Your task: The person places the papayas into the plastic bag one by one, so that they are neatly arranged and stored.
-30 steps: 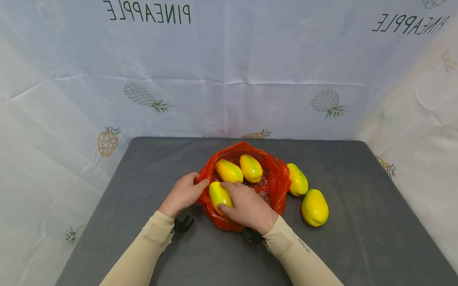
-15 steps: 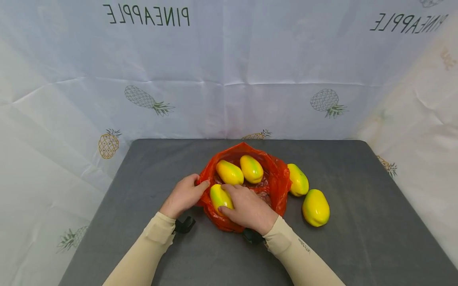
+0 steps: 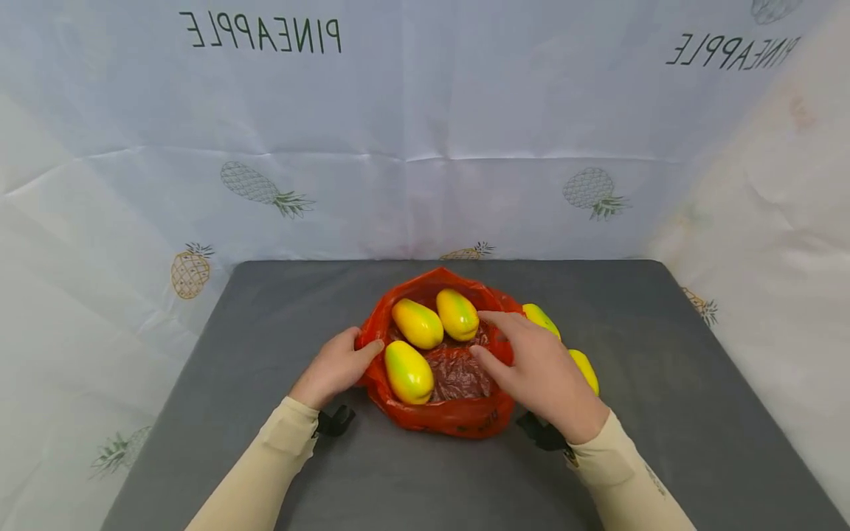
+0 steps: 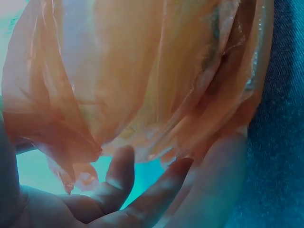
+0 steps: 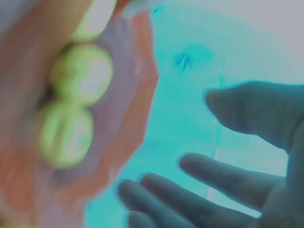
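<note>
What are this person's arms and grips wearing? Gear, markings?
Left sleeve and right sleeve: long, beige, wrinkled near the wrist. Small dark lettering on the right one, illegible. Black device at the left wrist and right wrist. Left grip and right grip: no gloves.

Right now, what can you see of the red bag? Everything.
The red bag looks like thin, crinkled plastic, translucent in the left wrist view. It sits on the grey table, mouth wide open upward, its uneven rim peaking at the far side. Dark marks, too small to read, show on its near wall. Three yellow-green fruits lie inside. The left hand pinches its left rim; the right hand is by its right side, not gripping it.
</note>
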### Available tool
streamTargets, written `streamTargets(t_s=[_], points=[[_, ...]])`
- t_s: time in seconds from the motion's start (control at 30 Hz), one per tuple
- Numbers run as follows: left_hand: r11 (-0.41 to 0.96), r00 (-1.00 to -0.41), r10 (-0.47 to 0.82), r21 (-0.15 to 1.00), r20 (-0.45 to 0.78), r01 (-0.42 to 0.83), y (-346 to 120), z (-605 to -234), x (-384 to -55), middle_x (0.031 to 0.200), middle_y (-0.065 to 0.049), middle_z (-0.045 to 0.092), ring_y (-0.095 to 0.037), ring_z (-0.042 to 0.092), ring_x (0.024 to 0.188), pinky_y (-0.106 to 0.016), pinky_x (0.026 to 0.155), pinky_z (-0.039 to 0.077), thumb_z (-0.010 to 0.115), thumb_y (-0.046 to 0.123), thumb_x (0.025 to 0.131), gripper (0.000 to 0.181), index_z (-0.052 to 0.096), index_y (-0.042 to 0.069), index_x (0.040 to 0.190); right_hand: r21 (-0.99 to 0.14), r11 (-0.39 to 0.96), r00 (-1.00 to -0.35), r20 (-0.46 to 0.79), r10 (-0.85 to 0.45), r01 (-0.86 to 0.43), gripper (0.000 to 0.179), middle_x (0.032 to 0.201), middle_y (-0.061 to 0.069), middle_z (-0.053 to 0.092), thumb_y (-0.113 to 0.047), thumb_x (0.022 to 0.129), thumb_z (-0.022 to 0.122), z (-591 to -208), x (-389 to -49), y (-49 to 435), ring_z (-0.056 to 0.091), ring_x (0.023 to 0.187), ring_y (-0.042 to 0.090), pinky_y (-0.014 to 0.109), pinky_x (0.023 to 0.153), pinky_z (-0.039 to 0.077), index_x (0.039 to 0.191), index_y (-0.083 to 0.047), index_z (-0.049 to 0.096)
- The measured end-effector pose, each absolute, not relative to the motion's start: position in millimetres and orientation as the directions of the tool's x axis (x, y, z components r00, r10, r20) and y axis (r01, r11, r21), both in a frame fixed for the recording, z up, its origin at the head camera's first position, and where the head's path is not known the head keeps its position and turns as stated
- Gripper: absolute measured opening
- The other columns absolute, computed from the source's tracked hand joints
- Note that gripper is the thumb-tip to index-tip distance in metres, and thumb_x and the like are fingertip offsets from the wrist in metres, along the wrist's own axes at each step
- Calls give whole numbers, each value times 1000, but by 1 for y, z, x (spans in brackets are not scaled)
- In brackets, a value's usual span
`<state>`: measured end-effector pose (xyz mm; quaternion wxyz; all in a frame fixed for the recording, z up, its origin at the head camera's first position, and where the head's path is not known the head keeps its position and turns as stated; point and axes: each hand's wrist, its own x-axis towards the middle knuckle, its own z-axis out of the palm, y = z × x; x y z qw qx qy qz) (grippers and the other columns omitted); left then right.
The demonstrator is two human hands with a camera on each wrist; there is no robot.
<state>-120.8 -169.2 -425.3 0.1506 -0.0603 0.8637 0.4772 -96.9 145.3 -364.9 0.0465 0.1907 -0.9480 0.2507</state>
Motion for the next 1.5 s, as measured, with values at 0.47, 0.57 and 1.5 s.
streamTargets(t_s=[0.47, 0.57, 1.5], points=[[506, -972, -71, 831, -225, -230, -168, -446, -82, 143, -12, 68, -24, 71, 116, -48, 104, 59, 61, 74, 99, 82, 56, 12, 152, -430, 898, -995, 79, -67, -94, 81, 157, 35, 47, -48, 100, 76, -405, -79, 244, 48, 140, 57, 77, 110, 41, 157, 3, 47], [501, -979, -69, 842, -192, -200, -165, -451, -78, 140, -10, 70, -26, 70, 118, -49, 103, 59, 64, 68, 100, 72, 60, 16, 149, -425, 905, -999, -9, -33, -26, 93, 157, 38, 44, -58, 100, 71, -412, -78, 252, 49, 137, 59, 77, 106, 44, 161, 5, 40], [448, -970, -51, 862, -238, -235, -166, -452, -76, 128, 1, 76, -18, 67, 109, -39, 98, 55, 66, 55, 104, 47, 71, 22, 136, -385, 923, -997, -66, -30, -2, 90, 139, 34, 62, -59, 98, 73, -407, -88, 265, 64, 102, 38, 54, 78, 57, 157, 5, 45]])
